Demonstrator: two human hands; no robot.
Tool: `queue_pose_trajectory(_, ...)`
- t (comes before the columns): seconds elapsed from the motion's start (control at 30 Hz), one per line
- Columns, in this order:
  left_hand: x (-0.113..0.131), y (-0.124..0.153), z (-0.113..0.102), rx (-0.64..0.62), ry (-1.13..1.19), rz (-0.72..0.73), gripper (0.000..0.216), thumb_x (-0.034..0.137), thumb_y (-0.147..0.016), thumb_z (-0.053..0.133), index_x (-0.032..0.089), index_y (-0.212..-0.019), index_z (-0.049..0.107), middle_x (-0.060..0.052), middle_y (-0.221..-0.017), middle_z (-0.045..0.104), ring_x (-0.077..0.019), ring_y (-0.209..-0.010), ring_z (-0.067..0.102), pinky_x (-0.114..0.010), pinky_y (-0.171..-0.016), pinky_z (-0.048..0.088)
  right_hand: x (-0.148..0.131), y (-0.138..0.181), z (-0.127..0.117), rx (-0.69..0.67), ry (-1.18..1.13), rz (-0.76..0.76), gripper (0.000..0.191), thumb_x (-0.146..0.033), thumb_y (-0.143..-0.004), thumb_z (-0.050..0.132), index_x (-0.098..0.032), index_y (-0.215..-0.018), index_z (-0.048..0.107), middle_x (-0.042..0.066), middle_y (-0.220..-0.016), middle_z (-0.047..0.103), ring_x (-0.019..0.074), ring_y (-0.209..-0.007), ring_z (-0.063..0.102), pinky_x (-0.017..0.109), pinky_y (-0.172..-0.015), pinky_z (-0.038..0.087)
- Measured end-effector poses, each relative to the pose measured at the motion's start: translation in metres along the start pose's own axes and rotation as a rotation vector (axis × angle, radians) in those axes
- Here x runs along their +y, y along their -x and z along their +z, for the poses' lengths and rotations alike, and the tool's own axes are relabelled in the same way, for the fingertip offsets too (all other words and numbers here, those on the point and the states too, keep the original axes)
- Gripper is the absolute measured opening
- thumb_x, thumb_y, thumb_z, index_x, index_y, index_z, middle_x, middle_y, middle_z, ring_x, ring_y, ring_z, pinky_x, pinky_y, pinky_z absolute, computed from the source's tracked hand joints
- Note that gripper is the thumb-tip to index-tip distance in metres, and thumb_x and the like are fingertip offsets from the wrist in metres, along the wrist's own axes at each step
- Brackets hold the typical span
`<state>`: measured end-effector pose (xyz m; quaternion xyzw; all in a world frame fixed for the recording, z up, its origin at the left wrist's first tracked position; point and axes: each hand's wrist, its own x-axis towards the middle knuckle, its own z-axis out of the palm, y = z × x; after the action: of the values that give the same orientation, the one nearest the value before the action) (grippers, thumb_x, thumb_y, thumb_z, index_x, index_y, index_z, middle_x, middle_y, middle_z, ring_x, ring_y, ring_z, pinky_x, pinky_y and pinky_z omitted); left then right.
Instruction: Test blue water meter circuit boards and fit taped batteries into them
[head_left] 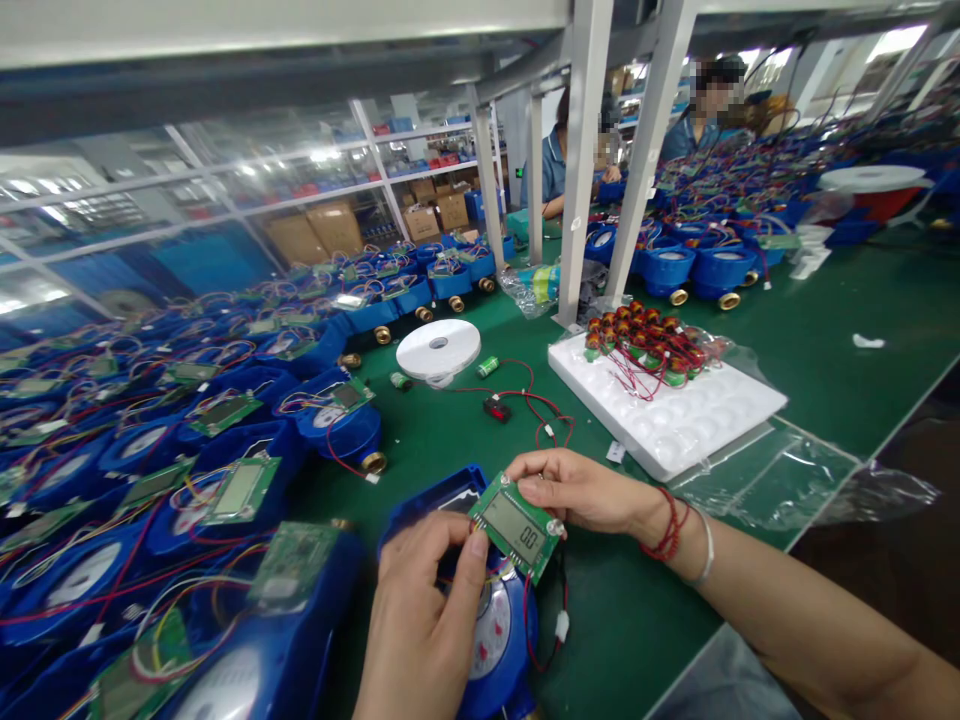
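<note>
Between my two hands is a green circuit board (pixel 491 500) with an LCD that shows digits. My left hand (pixel 424 615) pinches its left edge between thumb and fingers. At the upper right edge, my right hand (pixel 574 488) grips the same board, thumb on top. Below the board sits a blue water meter (pixel 517 625) with a round dial, partly hidden by the board and my left hand. Red and black wires with a white connector (pixel 562 627) hang from the board's right side. A green battery (pixel 488 367) and a small red-and-black part (pixel 496 407) lie farther back, with red wires near them.
Rows of blue meters with boards (pixel 240 490) fill the left side. A white reel (pixel 439 350) lies behind. At right, a white foam tray (pixel 675 425) carries several wired parts beside plastic film. Metal posts (pixel 585 160) rise ahead; two people sit beyond them.
</note>
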<state>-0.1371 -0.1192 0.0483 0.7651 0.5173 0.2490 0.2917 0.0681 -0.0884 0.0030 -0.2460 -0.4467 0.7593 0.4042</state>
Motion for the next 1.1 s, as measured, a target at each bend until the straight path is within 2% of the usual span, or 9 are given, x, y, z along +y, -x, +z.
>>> queue_pose_trajectory(0.3,0.001,0.0001,-0.0022,-0.014,-0.006,0.004,0.025,0.044,-0.089,0.043,0.025,-0.082,0.057,0.001,-0.081,0.062,-0.0204,-0.078,0.052,-0.034,-0.079,0.035,0.001,-0.0002,-0.0034,-0.045,0.046,-0.069,0.031,-0.039,-0.082,0.066,-0.014,-0.099,0.06,-0.005,-0.059,0.053,0.0037,-0.046,0.046,0.012,-0.042,0.036)
queue_pose_trajectory(0.53,-0.0042,0.0029,-0.0021,-0.027,-0.001,0.01,0.022,0.043,-0.089,0.043,0.025,-0.089,0.056,0.0,-0.088,0.061,-0.0216,-0.084,0.052,-0.037,-0.082,0.033,0.0015,-0.0001,-0.004,-0.046,0.057,-0.088,0.028,-0.037,-0.084,0.065,-0.014,-0.099,0.059,-0.005,-0.062,0.054,0.004,-0.046,0.047,0.013,-0.041,0.034)
queue_pose_trajectory(0.93,-0.0029,0.0022,-0.0023,0.005,0.009,0.051,0.019,0.04,-0.088,0.046,0.025,-0.083,0.056,0.002,-0.087,0.061,-0.0196,-0.083,0.053,-0.033,-0.078,0.035,-0.0003,0.0003,-0.0019,-0.005,0.089,-0.069,0.035,-0.043,-0.08,0.068,-0.013,-0.095,0.059,-0.006,-0.058,0.052,0.0034,-0.045,0.044,0.013,-0.043,0.035)
queue_pose_trajectory(1.1,-0.0015,0.004,-0.0038,-0.005,0.06,0.005,0.023,0.042,-0.089,0.044,0.025,-0.08,0.057,0.002,-0.083,0.061,-0.0193,-0.08,0.053,-0.032,-0.078,0.034,-0.0005,0.0002,-0.0012,-0.009,0.09,-0.071,0.035,-0.044,-0.08,0.068,-0.013,-0.094,0.059,-0.006,-0.057,0.052,0.0032,-0.043,0.044,0.013,-0.042,0.037)
